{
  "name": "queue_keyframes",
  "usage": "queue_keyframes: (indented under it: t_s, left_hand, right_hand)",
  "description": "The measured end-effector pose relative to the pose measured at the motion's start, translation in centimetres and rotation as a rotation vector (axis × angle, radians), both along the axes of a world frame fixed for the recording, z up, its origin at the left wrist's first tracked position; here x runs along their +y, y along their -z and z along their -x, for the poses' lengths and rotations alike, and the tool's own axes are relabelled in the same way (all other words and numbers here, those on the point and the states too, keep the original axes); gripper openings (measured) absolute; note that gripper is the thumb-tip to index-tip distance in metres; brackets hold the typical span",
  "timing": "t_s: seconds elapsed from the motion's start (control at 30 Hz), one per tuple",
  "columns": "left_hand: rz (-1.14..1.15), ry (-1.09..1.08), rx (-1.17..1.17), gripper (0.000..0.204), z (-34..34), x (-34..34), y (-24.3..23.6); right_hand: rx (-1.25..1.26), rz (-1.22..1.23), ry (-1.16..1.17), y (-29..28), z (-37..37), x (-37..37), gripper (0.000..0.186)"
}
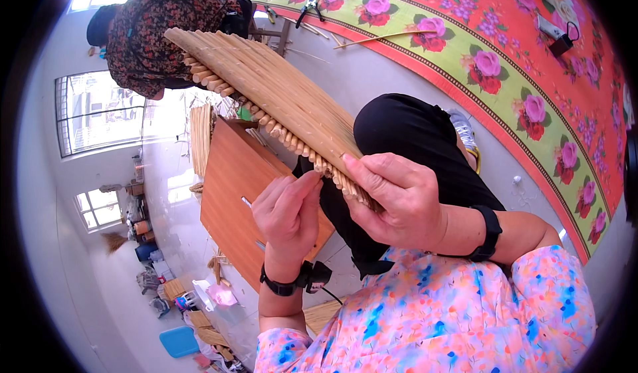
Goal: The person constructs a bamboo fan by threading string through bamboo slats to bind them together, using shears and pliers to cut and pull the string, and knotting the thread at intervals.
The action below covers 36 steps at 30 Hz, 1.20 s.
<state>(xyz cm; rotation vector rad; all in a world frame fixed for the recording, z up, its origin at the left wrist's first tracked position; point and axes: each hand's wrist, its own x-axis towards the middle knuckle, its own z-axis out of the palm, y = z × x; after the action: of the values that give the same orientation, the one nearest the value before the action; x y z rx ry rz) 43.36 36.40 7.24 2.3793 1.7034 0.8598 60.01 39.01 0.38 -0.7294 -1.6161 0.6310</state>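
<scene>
A long slatted panel of tan sticks (276,100), laid side by side, slants across the middle of the view, with a row of round cut ends along its lower left edge. My right hand (405,197) grips its near end, thumb on top and fingers beneath. At the stick ends along that edge, my left hand (289,213) is closed, thumb and forefinger pinched together. Whatever lies between those fingertips is too small to make out. My black-trousered knee (399,130) is just beyond my right hand.
A brown wooden cabinet (229,193) lies left of my hands. Another person (173,34) sits bent over at the far left. Pliers (310,9) and a small black item (563,41) rest on the red flowered cloth (438,7). Loose sticks are on the floor nearby.
</scene>
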Motion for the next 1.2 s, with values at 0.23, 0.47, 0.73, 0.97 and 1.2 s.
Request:
queue_keyframes:
  t_s: [0.23,0.47,0.73,0.97,1.2]
  left_hand:
    - [-0.027,0.027,0.039,0.013,-1.0,0.8,-0.4]
    - [0.051,-0.190,0.023,0.010,-1.8,-0.6,-0.3]
    - [0.143,-0.319,-0.228,0.008,-2.6,-1.4,0.1]
    - [0.112,-0.415,-0.169,0.009,-4.8,-0.4,-0.2]
    - [0.142,-0.430,-0.218,0.025,-6.2,-0.1,-0.7]
  right_hand:
    - [0.000,-0.003,0.002,0.0,0.2,-0.2,0.043]
    - [0.017,0.066,-0.014,-0.1,0.4,0.0,0.043]
    - [-0.016,0.061,-0.035,-0.6,0.2,0.2,0.042]
    - [-0.015,0.017,-0.011,-0.2,0.2,0.6,0.043]
    - [-0.011,0.031,-0.011,-0.1,-0.1,0.5,0.044]
